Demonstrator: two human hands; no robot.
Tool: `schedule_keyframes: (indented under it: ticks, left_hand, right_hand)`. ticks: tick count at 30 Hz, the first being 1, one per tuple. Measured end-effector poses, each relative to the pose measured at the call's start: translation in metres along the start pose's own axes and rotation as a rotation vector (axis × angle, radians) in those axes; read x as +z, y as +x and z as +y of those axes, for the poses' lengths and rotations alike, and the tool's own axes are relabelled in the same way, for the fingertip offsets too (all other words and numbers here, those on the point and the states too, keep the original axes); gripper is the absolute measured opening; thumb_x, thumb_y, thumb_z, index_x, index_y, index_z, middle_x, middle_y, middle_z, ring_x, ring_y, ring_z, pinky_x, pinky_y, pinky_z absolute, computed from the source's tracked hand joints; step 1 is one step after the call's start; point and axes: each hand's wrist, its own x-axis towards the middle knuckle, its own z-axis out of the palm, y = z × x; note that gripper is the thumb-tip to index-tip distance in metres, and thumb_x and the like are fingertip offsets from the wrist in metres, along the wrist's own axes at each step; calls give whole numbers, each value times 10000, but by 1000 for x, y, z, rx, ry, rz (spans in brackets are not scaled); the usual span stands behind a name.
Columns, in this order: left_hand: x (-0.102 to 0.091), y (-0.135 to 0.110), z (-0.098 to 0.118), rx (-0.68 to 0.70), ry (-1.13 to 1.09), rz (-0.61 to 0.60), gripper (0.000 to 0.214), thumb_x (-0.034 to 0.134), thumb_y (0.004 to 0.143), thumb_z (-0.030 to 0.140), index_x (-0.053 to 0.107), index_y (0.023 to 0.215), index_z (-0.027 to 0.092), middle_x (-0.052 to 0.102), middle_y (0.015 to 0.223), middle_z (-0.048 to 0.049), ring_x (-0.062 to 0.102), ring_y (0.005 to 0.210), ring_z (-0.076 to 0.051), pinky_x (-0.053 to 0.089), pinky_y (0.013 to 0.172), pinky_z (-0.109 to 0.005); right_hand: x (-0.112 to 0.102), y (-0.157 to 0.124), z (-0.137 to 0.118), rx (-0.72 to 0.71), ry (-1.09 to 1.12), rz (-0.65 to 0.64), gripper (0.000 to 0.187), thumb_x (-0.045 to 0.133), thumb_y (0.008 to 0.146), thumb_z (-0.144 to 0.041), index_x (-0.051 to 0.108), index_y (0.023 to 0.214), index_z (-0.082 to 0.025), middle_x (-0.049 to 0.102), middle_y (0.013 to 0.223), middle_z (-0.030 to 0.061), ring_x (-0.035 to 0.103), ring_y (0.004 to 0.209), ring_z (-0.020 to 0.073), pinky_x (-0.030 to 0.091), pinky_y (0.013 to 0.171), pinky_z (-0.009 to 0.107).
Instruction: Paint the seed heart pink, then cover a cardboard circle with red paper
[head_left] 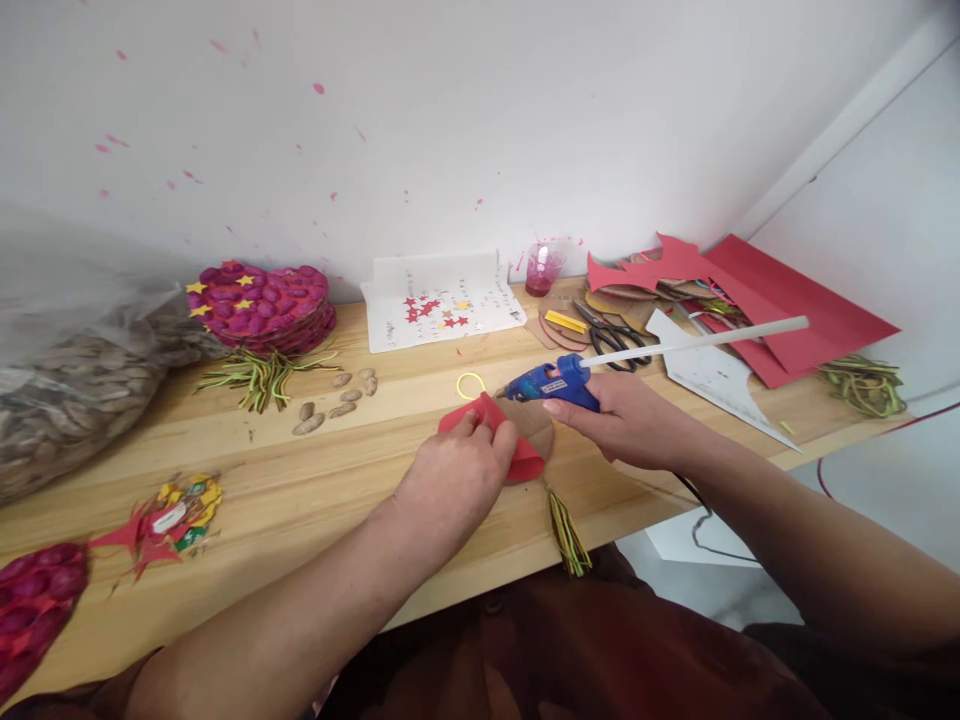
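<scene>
My right hand point(637, 420) is wrapped round a blue hot glue gun point(551, 382). A long white glue stick point(697, 341) sticks out of its back. The gun's nozzle points left, at the raised edge of a folded piece of red paper point(529, 464). My left hand point(454, 480) is closed on that paper, fingers bent over its fold. Brown cardboard point(536, 425) lies under the paper, partly covered. A green and yellow string tassel point(568, 535) hangs from the near side over the table edge. Just beyond the paper lies a yellow ring point(471, 386).
Peanuts point(343, 397) lie left of centre, near a pink peanut-covered piece point(262, 310) and a bag of peanuts point(82, 400). Paper stars rest on a white sheet point(386, 335) behind. Black scissors point(619, 345), a pink-stained cup point(538, 272) and red card point(802, 310) are at right.
</scene>
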Motion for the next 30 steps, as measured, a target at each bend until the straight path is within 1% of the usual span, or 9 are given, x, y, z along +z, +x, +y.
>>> schedule_keyframes:
  ticks: [4,8,11,15,21,23,25,28,30]
  left_hand:
    - [-1,0,0,-9,-5,-12,250,413,969,56,575,1147,126,712,1037,-138,677,1052,-284,608,772,-391]
    - [-3,1,0,-15,3,-21,249,418,967,58,576,1145,130,715,1033,-138,681,1056,-275,607,788,-378]
    - [-4,0,1,-25,8,-38,253,415,965,60,576,1147,130,716,1040,-139,682,1065,-270,606,790,-363]
    - [-3,0,1,-30,7,-32,268,400,968,71,570,1168,124,712,1026,-137,680,1075,-257,600,793,-332]
    - [-2,1,2,-51,-6,-39,299,409,962,79,556,1220,119,707,1004,-139,692,1010,-238,594,801,-332]
    - [-3,0,2,-51,0,-30,313,414,956,76,549,1235,124,708,1018,-140,695,1000,-239,592,789,-329]
    - [-5,-1,2,-44,10,-30,316,410,953,70,547,1232,126,709,1023,-138,697,988,-237,587,776,-322]
    - [-8,-1,2,-43,8,-49,294,415,945,66,563,1190,133,708,1022,-134,695,959,-224,576,750,-297]
    - [-10,-1,3,-45,8,-55,281,424,936,60,575,1160,137,708,1016,-134,691,939,-221,569,732,-292]
  right_hand:
    - [-3,-2,-3,24,-16,-29,538,458,921,-631,428,567,-226,509,483,-3,489,549,150,310,576,291]
    - [-9,-6,-7,95,-16,-95,533,453,919,-635,432,575,-228,512,466,-6,503,513,152,337,571,295]
    - [-16,-8,-9,147,4,-173,533,461,913,-658,433,595,-231,518,452,-12,526,477,154,373,564,293]
    - [-27,-9,-12,171,-15,-266,556,455,914,-685,409,593,-234,544,443,-1,556,463,156,408,571,289]
    - [-34,-16,-10,203,24,-285,522,492,894,-698,470,666,-228,549,441,-3,560,444,165,429,542,298]
    - [-31,-20,-5,199,90,-265,516,532,880,-692,471,666,-226,531,434,-16,538,420,150,424,520,292]
    - [-26,-24,3,205,223,-224,495,574,867,-678,480,706,-220,534,472,-35,517,403,124,404,477,272]
    - [-15,-33,17,232,535,-127,463,643,838,-651,507,859,-208,547,586,-65,484,389,82,305,388,230]
    - [-10,-40,29,229,717,-73,466,707,808,-611,515,925,-202,553,636,-71,477,413,66,288,387,215]
